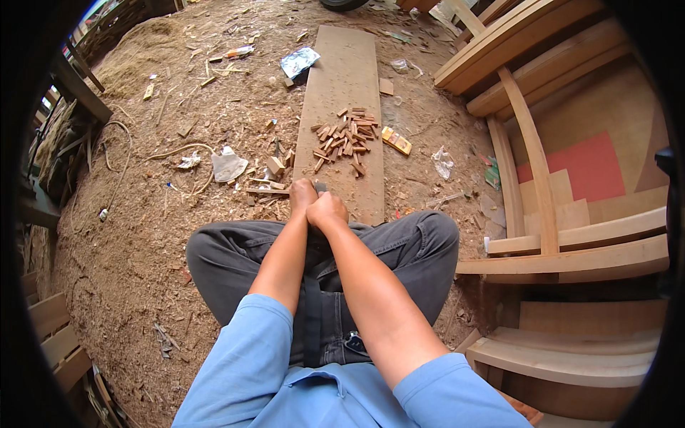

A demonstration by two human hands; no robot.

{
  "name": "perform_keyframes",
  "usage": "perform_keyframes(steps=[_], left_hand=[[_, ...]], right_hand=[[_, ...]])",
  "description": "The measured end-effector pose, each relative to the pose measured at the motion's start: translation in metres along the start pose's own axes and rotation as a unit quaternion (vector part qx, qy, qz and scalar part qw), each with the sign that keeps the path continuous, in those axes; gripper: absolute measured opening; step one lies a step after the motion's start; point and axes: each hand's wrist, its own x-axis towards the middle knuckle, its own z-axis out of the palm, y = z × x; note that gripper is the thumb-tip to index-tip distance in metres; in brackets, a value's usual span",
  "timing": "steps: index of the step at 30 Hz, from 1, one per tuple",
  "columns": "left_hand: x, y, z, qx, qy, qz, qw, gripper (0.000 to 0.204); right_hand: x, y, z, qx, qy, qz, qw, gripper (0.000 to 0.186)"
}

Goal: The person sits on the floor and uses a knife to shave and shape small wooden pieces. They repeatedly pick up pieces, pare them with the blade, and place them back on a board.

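Note:
My left hand (302, 197) and my right hand (327, 209) are close together over the near end of a long wooden board (342, 68), just ahead of my crossed legs. Both have their fingers closed, the right pressed up beside the left. A small dark piece (321, 187) shows past the fingers; what it belongs to is hidden by the hands. Beyond them on the board lies a loose heap of small reddish-brown wooden pieces (347, 137). A black strap (312, 314) runs down the middle of my lap towards my body.
Wood shavings and scraps cover the ground (135, 235). A yellow packet (397, 140) lies against the board's right edge, a blue-and-silver wrapper (300, 63) at its far left. Wooden frames (549, 178) stand close on my right. Left of the board lies a rope (182, 148).

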Motion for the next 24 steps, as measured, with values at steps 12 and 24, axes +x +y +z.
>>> perform_keyframes(steps=[12, 24], left_hand=[[0.004, -0.002, 0.002, -0.003, -0.018, -0.018, 1.0, 0.022], [0.002, 0.002, -0.002, 0.022, -0.041, -0.021, 0.999, 0.026]], right_hand=[[0.006, -0.006, 0.003, -0.049, -0.009, 0.013, 0.999, 0.043], [0.011, 0.001, -0.002, -0.077, 0.003, -0.004, 0.997, 0.043]])
